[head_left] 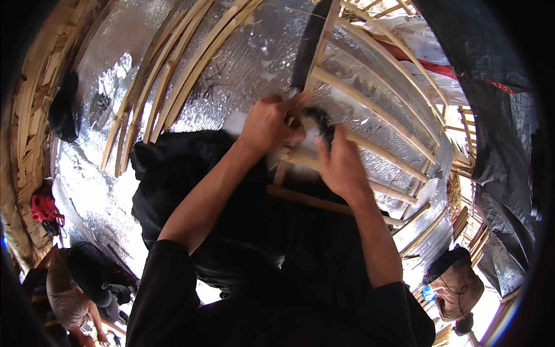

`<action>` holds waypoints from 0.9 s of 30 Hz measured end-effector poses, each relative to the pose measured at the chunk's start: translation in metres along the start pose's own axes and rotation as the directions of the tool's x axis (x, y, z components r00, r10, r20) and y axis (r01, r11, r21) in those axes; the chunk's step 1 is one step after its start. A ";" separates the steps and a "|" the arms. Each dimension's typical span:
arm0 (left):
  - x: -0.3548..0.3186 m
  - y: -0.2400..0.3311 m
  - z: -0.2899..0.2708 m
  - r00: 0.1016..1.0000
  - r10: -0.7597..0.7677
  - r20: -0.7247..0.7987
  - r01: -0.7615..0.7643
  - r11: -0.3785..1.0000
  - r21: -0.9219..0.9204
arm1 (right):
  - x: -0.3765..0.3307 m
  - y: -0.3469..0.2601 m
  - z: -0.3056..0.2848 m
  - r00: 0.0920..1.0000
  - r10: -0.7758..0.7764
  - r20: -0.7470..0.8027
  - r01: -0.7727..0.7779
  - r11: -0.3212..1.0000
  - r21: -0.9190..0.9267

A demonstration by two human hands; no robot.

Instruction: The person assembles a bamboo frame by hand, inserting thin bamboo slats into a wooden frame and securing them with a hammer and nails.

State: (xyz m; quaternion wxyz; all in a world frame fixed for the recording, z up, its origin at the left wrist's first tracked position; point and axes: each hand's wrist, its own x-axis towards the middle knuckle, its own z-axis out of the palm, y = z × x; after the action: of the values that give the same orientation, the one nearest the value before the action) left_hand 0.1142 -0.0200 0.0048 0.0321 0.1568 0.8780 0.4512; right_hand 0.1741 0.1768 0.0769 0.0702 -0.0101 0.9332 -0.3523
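Note:
A wooden frame with several slats lies in front of me, its long rail running away from my hands. My left hand is at the near end of that rail, its fingers curled and pressed together; what they hold, if anything, is too small to make out. Close by on the right, my right hand is closed round a dark tool, blurred and hammer-like with a curved head. A long, dark, flat bar lies along the rail just beyond my left hand.
Several bamboo strips lie on a shiny silver sheet to the left. Black cloth covers my lap. Another person is at the lower left, and another at the lower right. Dark sheeting hangs at right.

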 end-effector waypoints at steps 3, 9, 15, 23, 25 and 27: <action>0.013 -0.001 -0.003 0.999 0.033 -0.039 -0.032 0.999 0.019 | 0.018 -0.026 -0.021 0.999 -0.026 0.028 0.024 0.998 0.064; 0.007 0.001 -0.002 1.000 0.005 -0.027 -0.005 1.000 -0.003 | 0.010 -0.021 -0.013 0.976 0.062 0.209 -0.035 0.991 -0.132; 0.003 -0.004 0.002 0.995 0.100 0.007 -0.099 0.995 -0.010 | 0.007 -0.014 0.005 0.972 0.151 0.180 -0.132 0.985 -0.114; 0.001 0.006 -0.006 0.999 -0.032 0.006 0.032 0.999 0.041 | 0.008 -0.036 -0.044 0.981 0.178 -0.079 -0.156 0.961 0.228; 0.000 0.012 -0.007 1.000 -0.027 -0.014 0.028 0.999 0.030 | 0.001 -0.012 -0.030 0.993 0.113 -0.028 -0.112 0.992 0.050; -0.003 0.014 -0.008 0.998 -0.054 -0.015 0.055 0.998 0.037 | 0.000 0.001 -0.013 0.995 -0.016 -0.103 0.014 1.000 -0.022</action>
State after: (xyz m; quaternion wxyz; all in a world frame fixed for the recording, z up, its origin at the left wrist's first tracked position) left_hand 0.1189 -0.0192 0.0206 0.0353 0.1301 0.8904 0.4347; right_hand 0.1722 0.1862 0.0864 0.0190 0.0004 0.9392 -0.3430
